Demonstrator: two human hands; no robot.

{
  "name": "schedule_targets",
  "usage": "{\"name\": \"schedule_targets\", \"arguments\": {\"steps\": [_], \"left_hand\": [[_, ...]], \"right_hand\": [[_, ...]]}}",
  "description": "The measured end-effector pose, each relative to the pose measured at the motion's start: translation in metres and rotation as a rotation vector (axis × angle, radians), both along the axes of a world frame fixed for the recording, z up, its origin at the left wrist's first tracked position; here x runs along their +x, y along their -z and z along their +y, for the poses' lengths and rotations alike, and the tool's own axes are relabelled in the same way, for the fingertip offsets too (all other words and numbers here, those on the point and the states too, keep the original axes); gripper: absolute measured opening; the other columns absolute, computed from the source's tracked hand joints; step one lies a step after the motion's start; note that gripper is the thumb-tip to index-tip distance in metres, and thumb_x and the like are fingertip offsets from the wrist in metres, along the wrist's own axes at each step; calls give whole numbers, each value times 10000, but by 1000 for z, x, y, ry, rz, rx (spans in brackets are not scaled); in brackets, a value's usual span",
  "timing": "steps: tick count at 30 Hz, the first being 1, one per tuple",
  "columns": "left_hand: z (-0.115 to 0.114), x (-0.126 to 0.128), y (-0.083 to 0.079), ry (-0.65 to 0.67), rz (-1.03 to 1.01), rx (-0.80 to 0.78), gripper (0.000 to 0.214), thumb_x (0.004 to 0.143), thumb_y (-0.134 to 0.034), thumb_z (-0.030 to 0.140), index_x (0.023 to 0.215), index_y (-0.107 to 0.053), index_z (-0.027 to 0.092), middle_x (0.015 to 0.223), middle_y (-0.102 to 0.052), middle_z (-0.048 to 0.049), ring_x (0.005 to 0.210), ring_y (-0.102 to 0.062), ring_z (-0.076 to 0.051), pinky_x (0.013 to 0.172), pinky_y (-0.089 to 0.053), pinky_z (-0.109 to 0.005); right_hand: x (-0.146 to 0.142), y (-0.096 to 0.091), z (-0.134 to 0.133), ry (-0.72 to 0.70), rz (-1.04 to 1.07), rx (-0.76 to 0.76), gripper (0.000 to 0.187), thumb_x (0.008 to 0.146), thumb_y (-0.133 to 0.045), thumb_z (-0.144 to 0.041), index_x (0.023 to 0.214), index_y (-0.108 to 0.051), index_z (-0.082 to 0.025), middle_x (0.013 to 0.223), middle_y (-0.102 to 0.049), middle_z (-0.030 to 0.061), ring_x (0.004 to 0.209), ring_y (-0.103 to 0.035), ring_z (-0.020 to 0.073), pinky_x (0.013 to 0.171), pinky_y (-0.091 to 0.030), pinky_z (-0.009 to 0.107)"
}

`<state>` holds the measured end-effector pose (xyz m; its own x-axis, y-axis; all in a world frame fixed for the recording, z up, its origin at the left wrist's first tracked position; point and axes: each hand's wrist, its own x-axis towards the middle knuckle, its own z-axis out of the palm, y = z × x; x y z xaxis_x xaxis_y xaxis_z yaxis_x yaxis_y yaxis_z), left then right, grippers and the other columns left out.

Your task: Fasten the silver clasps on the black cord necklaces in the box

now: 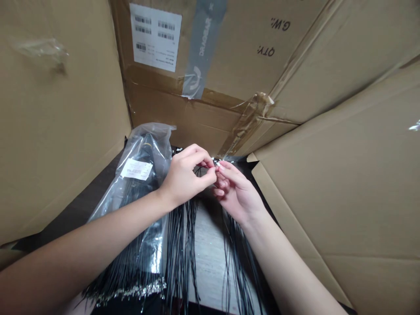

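Observation:
My left hand (188,175) and my right hand (234,192) meet at the middle of the view. Both pinch the small metal ends of thin black cords (215,164) between fingertips. Loose black cords (182,249) hang from the hands down over a pale wooden surface (208,258). To the left of my left hand lies a clear plastic bag (141,183) full of the same black cords, with a white label on it. Silver cord ends stick out of the bag's lower edge near my left forearm.
Cardboard boxes stand close on three sides: a large flap (55,113) at the left, a taped box with a barcode label (155,35) at the back, and another box (348,175) at the right.

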<state>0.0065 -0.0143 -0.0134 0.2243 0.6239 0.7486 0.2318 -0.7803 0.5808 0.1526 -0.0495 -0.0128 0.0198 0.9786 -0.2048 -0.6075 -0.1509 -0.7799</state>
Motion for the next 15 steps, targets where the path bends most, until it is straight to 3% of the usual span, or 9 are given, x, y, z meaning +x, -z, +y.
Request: {"name": "schedule_targets", "arguments": {"steps": [15], "left_hand": [[1,0,-1,43,40,-168,74,757,-660,131,686,-649,148,680,-678,4,625,-596,-109,632,-463,-232]], "right_hand": [[2,1,-1,0,-197,73,356,554,-941,-297,794,-709,-172,551,-527,-63,475,-416,56,365,-338,145]]}}
